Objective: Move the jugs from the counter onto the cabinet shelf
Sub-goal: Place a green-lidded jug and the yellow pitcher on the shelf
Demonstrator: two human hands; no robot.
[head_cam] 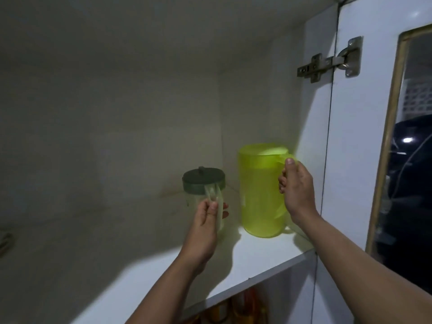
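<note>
Both hands are up inside the cabinet, each closed on a jug handle. At centre frame the left hand (205, 220) pinches the pale handle of a small clear plastic jug with a dark round lid (203, 183), fingers wrapped round the grip. Right of centre, the right hand (295, 185) is clamped on the handle of a tall translucent lime-green plastic jug (259, 190), thumb pressed on top where the handle meets the rim. The two jugs are side by side near the back right corner of the white cabinet shelf (264, 253), close but apparently not touching.

The green jug's base looks to be resting on the shelf. To finish well, each jug should sit flat and well back from the front edge before the fingers let go, with handles facing out for an easy reach. Releasing one hand at a time would guard against a tip.

The clear jug's lower body and base are hidden behind the left hand, so whether it is set down or hovering cannot be told. The left side of the cabinet is dim and blurred. Orange items below the shelf, at the bottom centre, are cut off and unidentifiable.
</note>
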